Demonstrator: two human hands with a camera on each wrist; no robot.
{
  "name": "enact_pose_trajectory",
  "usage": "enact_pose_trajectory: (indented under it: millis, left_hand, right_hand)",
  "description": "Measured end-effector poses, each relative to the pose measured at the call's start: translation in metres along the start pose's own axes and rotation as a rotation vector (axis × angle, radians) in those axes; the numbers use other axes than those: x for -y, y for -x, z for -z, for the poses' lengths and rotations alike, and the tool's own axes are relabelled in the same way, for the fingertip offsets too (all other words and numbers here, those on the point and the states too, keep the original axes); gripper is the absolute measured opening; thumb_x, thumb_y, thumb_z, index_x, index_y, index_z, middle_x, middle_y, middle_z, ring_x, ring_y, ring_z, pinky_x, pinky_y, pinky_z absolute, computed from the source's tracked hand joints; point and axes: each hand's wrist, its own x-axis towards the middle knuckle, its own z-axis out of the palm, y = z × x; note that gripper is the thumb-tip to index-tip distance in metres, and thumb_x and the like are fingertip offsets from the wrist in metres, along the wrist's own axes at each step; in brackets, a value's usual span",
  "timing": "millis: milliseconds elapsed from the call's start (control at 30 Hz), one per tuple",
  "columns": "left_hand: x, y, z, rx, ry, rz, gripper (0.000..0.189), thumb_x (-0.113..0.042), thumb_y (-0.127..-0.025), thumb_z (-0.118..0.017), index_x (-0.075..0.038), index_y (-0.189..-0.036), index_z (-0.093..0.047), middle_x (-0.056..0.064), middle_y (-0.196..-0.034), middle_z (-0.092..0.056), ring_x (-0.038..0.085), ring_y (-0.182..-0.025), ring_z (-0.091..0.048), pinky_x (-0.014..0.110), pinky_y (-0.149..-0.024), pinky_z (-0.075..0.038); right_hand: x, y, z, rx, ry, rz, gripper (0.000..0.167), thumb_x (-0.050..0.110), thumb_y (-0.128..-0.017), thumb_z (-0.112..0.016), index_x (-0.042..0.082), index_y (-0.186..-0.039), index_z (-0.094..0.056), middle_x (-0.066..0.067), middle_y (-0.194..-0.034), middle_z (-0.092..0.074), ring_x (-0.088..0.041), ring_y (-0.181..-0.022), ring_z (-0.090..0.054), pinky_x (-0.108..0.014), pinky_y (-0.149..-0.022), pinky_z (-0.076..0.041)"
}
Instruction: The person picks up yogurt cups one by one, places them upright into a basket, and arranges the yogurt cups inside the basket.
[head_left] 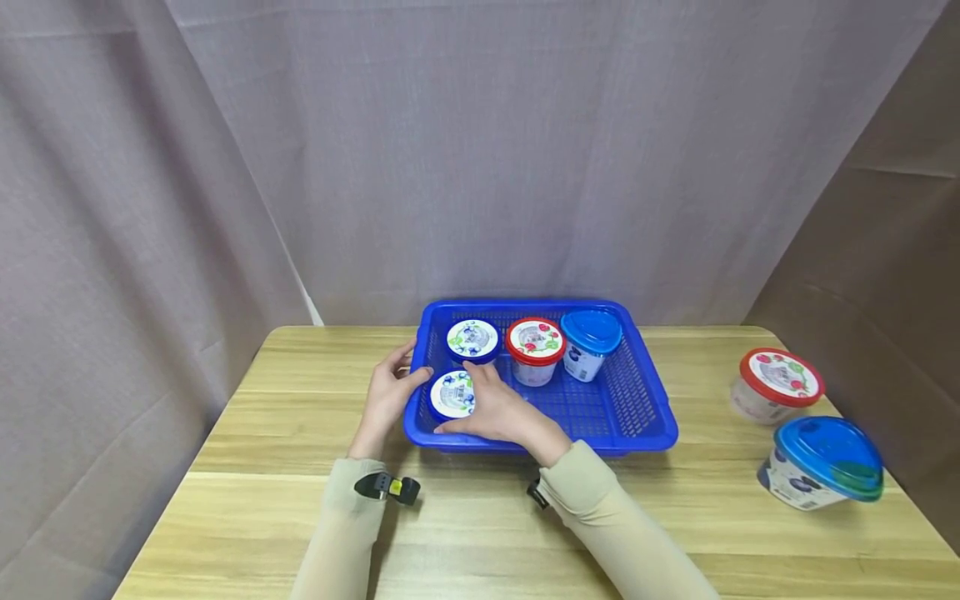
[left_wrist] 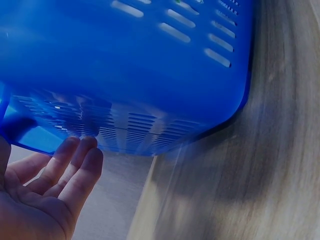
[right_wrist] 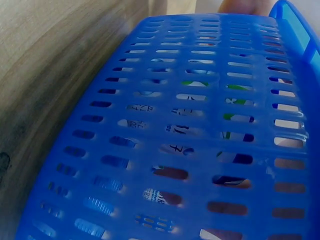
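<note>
A blue plastic basket (head_left: 652, 367) with slotted walls stands on the table. My left hand (head_left: 388, 392) grips its left rim, thumb over the edge and fingers (left_wrist: 85, 175) against the outer side. Inside the basket's near-left corner, my right hand (head_left: 498, 408) holds a round tub with a blueberry-printed lid (head_left: 450, 395), thumb and fingers spanning it. Behind that sits a matching blueberry tub (head_left: 473, 340). Beside it are a red-lidded tub (head_left: 535, 350) and a blue-lidded tub (head_left: 591, 342). The right wrist view shows the basket's slotted wall (right_wrist: 200, 120), with printed tub surfaces partly visible through it.
On the right of the wooden table (head_left: 285, 517) stand another red-lidded tub (head_left: 780, 383) and a tilted-looking tub with a blue lid (head_left: 821, 462). A grey curtain (head_left: 480, 167) hangs behind the table, and brown cloth (head_left: 885, 250) hangs at the right.
</note>
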Motion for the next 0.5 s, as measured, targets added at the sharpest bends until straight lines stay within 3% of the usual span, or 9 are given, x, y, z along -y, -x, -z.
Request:
enact_pose_trajectory:
  millis: [300, 500]
  left_hand:
    - [0.0023, -0.0013, 0.0005, 0.006, 0.021, -0.001, 0.061, -0.007, -0.086, -0.073, -0.004, -0.144, -0.055, 0.024, -0.115, -0.065, 0.021, -0.089, -0.067, 0.027, -0.074, -0.059]
    - [0.0042, -0.0019, 0.0003, -0.002, 0.019, 0.001, 0.061, -0.006, -0.086, -0.074, -0.005, -0.144, -0.055, 0.024, -0.114, -0.066, 0.021, -0.089, -0.067, 0.025, -0.073, -0.059]
  right_hand:
    - [-0.0005, 0.0027, 0.0029, 0.005, -0.018, 0.006, 0.116, 0.059, -0.074, -0.083, 0.001, -0.157, -0.026, -0.028, -0.157, -0.027, -0.043, -0.139, -0.040, -0.054, -0.112, -0.038]
    - [-0.0015, 0.0040, 0.0100, 0.002, 0.046, 0.015, 0.114, 0.064, -0.075, -0.079, 0.002, -0.156, -0.029, -0.026, -0.152, -0.036, -0.041, -0.136, -0.043, -0.054, -0.110, -0.040]
